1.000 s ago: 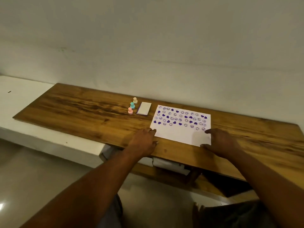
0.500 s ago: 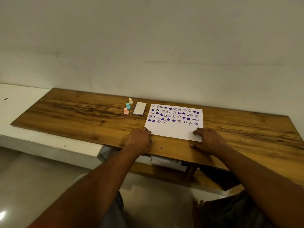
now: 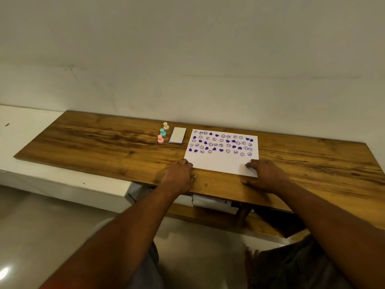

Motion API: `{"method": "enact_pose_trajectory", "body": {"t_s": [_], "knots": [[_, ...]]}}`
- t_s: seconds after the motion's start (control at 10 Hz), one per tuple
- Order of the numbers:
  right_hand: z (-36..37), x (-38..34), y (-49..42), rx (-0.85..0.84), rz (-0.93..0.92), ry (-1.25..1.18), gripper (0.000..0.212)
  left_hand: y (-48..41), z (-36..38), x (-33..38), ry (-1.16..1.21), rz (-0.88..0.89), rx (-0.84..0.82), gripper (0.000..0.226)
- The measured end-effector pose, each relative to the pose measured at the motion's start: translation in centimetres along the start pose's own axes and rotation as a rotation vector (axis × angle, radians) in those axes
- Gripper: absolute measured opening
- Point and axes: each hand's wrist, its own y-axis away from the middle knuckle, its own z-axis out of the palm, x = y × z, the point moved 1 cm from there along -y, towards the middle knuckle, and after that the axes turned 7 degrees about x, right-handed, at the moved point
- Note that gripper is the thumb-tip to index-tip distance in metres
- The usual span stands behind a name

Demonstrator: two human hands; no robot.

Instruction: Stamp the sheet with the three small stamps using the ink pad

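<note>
Sheet (image 3: 220,164) of white paper lies flat on the wooden table (image 3: 93,142), its far part covered in purple hearts and faces and its near strip blank. The left hand (image 3: 179,176) rests flat at the near left corner with its fingertips touching the edge. The right hand (image 3: 264,174) lies with relaxed fingers over the near right corner. Neither grips anything. Just left of the sheet sits the ink pad (image 3: 177,135). Beside it stand the cream stamp (image 3: 166,126), teal stamp (image 3: 163,132) and pink stamp (image 3: 160,139).

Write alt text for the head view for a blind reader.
A left hand and right hand rest at the near corners of a white paper sheet mostly filled with purple heart and smiley prints, on a wooden table. To its left sit a pale rectangular ink pad, pink stamp, teal stamp and cream stamp.
</note>
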Motion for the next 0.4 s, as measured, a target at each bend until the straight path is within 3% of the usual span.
{"method": "enact_pose_trajectory", "body": {"t_s": [0.2,0.4], "knots": [[0.0,0.3,-0.7,0.175,-0.023,-0.038,0.075,-0.1,-0.2,-0.4,0.046,-0.017,0.014,0.057],[0.9,-1.0,-2.1,0.391,-0.063,-0.073,0.065,-0.2,-0.3,-0.2,0.134,-0.026,0.167,0.053]]}}
